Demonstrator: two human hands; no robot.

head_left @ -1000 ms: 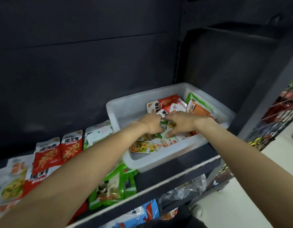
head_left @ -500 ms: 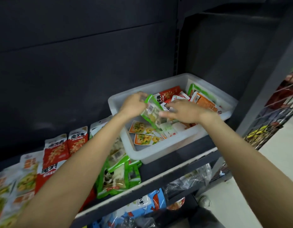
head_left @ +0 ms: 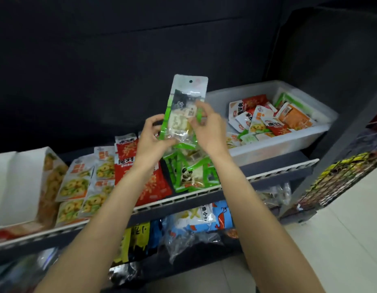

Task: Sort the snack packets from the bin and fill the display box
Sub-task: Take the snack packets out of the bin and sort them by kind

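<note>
Above shelf, green packet upright, hang-hole up

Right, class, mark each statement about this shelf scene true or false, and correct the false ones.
1. Both hands hold the green-edged packet upright above the shelf. True: the left hand and right hand each have a grip on it.
2. The white bin holds no packets. False: it holds many red, orange and green packets.
3. The bin sits to the left of the hands. False: it sits to their right.
4. Red packets lie on the shelf between yellow-green packets and green packets. True.
5. A hole shows near the held packet's top. True.
</note>
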